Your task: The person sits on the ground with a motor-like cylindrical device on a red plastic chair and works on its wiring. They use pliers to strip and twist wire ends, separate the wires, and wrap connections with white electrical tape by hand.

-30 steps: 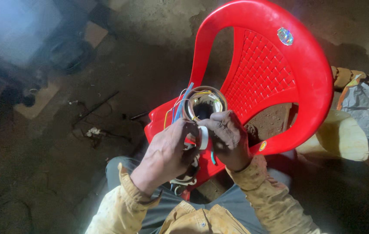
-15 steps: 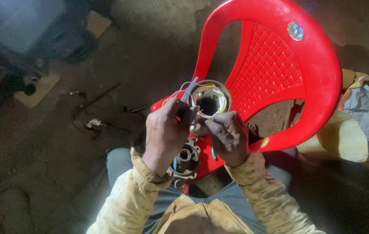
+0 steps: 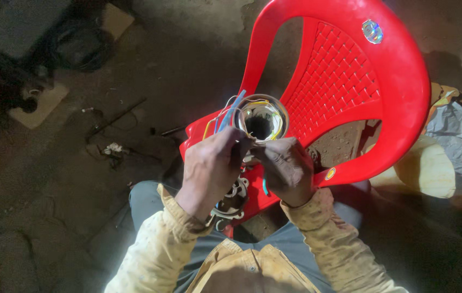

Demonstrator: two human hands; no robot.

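Head view, looking straight down; person seated, both hands meet over the front edge of a red chair (image 3: 350,81); chair faces the person, lattice back tilted away, round shiny sticker (image 3: 372,31) near the top of the backrest.

Left hand (image 3: 209,168): fingers curled in, pinching a bunch of wires (image 3: 225,116) just below a metal ring; blue, yellow and white strands fan up and left from the pinch; grip is closed on the wires.

Right hand (image 3: 285,168): fingers bent inward toward the same spot, fingertips touching the left hand's; looks closed on something small at the ring's base, but exact contents hidden; cannot tell what it holds. A short teal bit (image 3: 265,187) sticks out below it.

Ring (image 3: 261,118): shiny, cylindrical, open end up, dark bore; thin yellow and white wire loops run round the inside wall; sits on the chair seat, touching both hands' fingertips, just beyond them.

Below the hands, between the wrists: a pale cast metal part (image 3: 231,201) with round openings, resting on the seat edge; partly covered by the left wrist.

Sleeves tan, worn; grey trousers at the knees.

Around: dark dirty floor (image 3: 177,65); thin rod (image 3: 114,116) and small white scrap (image 3: 113,147) lying left of the chair, well apart from the hands; pale flat block (image 3: 38,106) further left; cream rounded object (image 3: 426,168) and crumpled grey sheet (image 3: 459,141) right of the chair.
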